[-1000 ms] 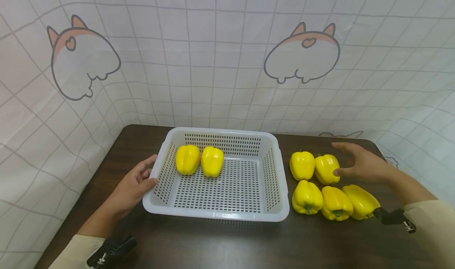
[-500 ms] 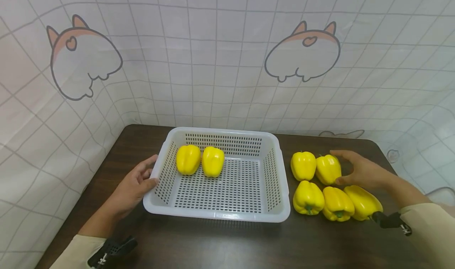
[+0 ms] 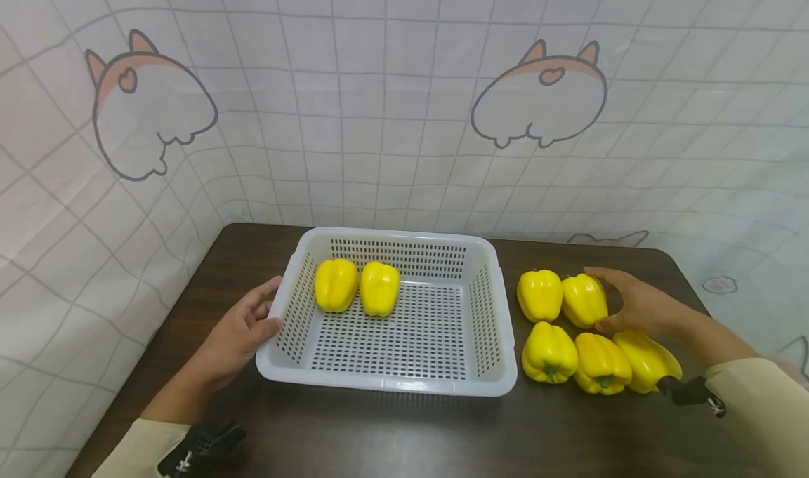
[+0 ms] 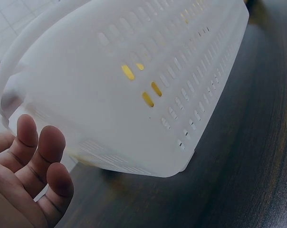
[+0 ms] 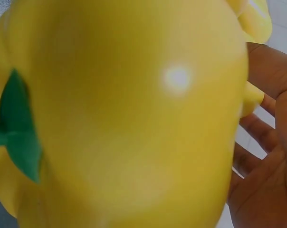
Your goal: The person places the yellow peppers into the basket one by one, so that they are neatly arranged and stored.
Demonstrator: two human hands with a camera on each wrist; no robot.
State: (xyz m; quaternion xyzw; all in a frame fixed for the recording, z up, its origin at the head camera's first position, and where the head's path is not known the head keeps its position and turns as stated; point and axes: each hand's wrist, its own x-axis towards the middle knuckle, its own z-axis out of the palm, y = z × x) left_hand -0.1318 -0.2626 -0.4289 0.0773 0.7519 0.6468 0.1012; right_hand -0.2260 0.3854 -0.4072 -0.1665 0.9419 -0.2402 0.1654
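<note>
A white perforated plastic basket stands on the table with two yellow bell peppers inside, one left of the other. My left hand holds its left rim, thumb on top; in the left wrist view the other fingers curve below the rim. Right of the basket, my right hand grips a yellow bell pepper in the back row, thumb at the front and fingers at the far side. In the right wrist view another pepper with a green stem fills the foreground, hiding the gripped one's contact.
Beside the gripped pepper sits another yellow pepper. A front row holds peppers at left, middle and right, close under my right wrist. The dark wooden table meets a white grid-patterned curtain behind.
My right hand has come down to the back-row pepper and its thumb and fingers have closed in around it. The left hand and basket have stayed in place.
</note>
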